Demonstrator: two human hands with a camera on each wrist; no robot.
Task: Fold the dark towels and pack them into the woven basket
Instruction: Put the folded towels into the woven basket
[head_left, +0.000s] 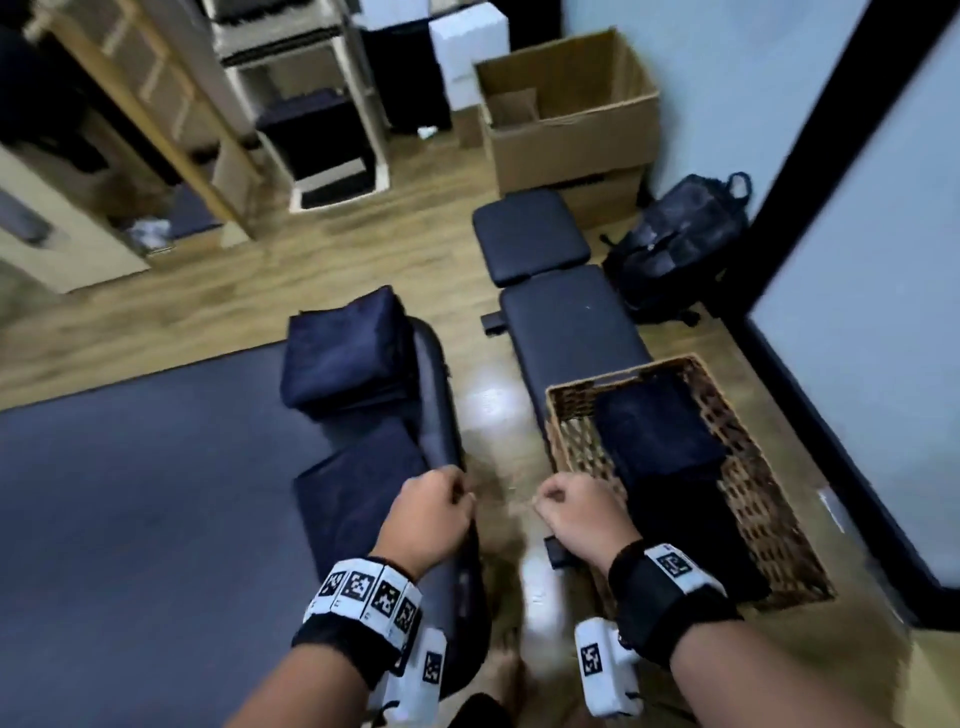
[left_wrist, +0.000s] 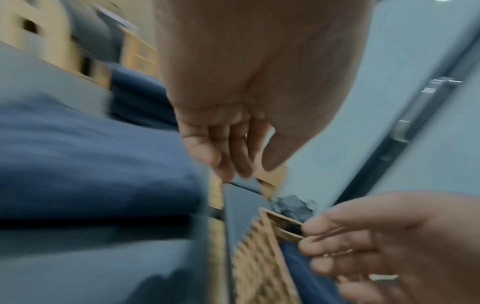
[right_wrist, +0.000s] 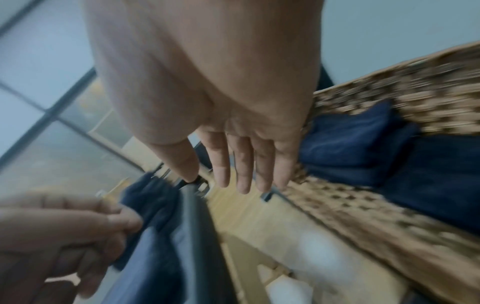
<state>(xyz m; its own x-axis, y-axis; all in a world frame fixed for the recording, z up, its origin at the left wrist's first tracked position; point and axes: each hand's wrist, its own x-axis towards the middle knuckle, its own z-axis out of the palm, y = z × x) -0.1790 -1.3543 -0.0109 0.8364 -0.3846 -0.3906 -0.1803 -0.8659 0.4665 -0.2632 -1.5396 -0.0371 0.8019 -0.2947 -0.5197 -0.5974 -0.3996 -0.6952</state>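
Towels: a folded stack (head_left: 345, 358) sits at the far end of the padded counter (head_left: 156, 493) on my left; one flatter piece (head_left: 358, 478) lies nearer me by the counter's edge; two folded ones (head_left: 670, 457) are already in the woven basket (head_left: 769, 499), which rests on the padded bench (head_left: 566, 322) to my right. My left hand (head_left: 428, 517) hovers at the counter's edge by the near piece; head view shows fingers curled, the right wrist view suggests fingertips pinching dark cloth, but blur leaves this unconfirmed, so cannot tell whether that grip has fabric. My right hand (head_left: 582, 519) hangs over the gap between counter and basket, fingers loosely curled, nothing held. Risks, as judged: (1) the near piece lies close to the rounded counter edge; a one-sided pull could slide it off onto the floor. (2) Lifting by a single corner would let the folds fall open, needing a refold. (3) The basket overhangs the narrow bench; pressing a towel in near its rim could tip or shift it. (4) Remaining basket space is near me; a loosely folded towel may not seat flat there.
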